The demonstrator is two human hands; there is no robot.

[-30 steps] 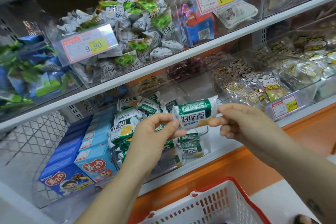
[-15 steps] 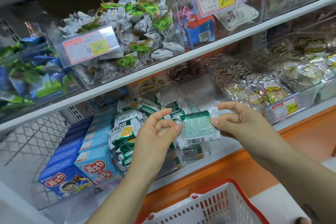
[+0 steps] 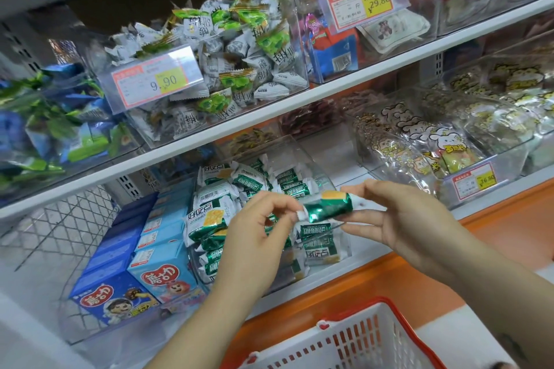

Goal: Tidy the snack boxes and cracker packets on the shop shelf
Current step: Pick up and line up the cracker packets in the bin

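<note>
You are still turning the packet point(image 3: 326, 207), your left hand point(image 3: 254, 237) and right hand point(image 3: 401, 219) each pinching an end.

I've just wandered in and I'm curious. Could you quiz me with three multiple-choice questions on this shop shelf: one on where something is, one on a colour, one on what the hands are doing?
1. Where do the blue snack boxes stand relative to the clear bin of green cracker packets?
A) On the shelf above it
B) Beside it, on its left
C) Beside it, on its right

2. What colour is the rim of the basket?
A) Red
B) Blue
C) Black

3. How is the green packet above the bin held?
A) It lies loose in the bin
B) One hand holds it
C) The left hand and right hand each hold an end

Answers: 1 B, the boxes sit left of the bin on the same shelf; 2 A, a red rim tops white mesh; 3 C, fingers of both hands close on its ends.
</note>
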